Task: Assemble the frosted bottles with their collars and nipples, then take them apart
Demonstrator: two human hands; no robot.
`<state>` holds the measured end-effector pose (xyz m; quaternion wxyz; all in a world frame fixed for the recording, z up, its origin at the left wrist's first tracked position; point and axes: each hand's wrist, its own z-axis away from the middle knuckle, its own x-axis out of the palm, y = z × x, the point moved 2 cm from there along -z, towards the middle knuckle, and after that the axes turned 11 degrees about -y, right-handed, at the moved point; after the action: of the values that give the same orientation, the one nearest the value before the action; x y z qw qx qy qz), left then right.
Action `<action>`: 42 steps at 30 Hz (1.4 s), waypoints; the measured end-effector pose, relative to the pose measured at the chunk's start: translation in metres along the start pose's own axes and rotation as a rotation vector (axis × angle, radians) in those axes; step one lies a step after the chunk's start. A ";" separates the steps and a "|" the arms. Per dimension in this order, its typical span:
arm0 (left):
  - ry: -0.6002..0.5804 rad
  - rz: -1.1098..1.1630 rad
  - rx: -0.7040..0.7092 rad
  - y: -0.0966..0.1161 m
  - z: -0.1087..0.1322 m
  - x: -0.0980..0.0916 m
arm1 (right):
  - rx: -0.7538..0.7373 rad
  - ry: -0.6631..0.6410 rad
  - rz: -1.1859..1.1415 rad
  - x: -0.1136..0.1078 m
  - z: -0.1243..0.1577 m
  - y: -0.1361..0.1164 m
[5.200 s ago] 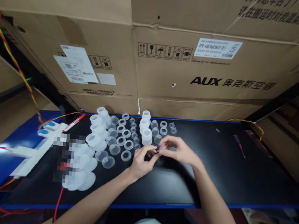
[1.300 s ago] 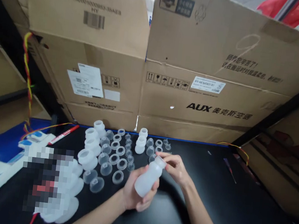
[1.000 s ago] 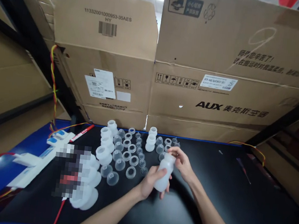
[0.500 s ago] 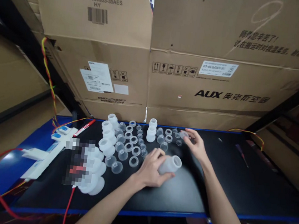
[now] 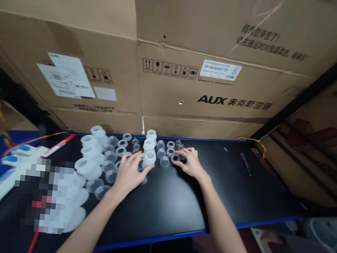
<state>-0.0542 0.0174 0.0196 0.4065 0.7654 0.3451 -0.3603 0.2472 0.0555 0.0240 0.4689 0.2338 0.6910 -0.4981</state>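
Observation:
My left hand (image 5: 131, 171) is closed round a translucent white plastic bottle (image 5: 149, 159), upright at the front of a short row of similar bottles (image 5: 150, 144). My right hand (image 5: 192, 163) pinches a clear screw ring (image 5: 175, 158) between thumb and fingers. That ring is at the near end of a short column of rings (image 5: 171, 144). Clear dome caps (image 5: 164, 161) stand between the bottles and the rings. Small clear nipple-shaped pieces (image 5: 179, 142) lie beyond my right fingers, which partly hide them.
On the left stand more bottles (image 5: 86, 166), domes (image 5: 111, 176) and rings (image 5: 121, 151). A power strip (image 5: 26, 169) and red marker (image 5: 59, 145) lie beyond, with a pixelated patch nearby. Cardboard (image 5: 167, 81) walls the back. A screwdriver (image 5: 245, 161) lies right on the black mat (image 5: 173, 212).
My left hand has moved the bottle from the mat's middle, where it was tilted, to the front of the short bottle row. My right hand has come nearer to the rings. The view has turned right.

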 end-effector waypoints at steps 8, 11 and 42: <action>-0.019 -0.019 -0.064 -0.004 0.000 0.004 | -0.035 0.031 -0.064 0.007 0.004 0.003; 0.049 -0.070 -0.072 0.000 -0.001 0.002 | -0.045 0.096 -0.084 0.006 0.001 0.011; 0.341 0.011 0.376 0.051 0.014 -0.014 | 0.107 0.359 -0.339 0.025 -0.004 0.037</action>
<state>-0.0231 -0.0201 0.0449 0.1946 0.8791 0.3317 -0.2816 0.2639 0.0698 -0.0155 0.2354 0.2235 0.7652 -0.5559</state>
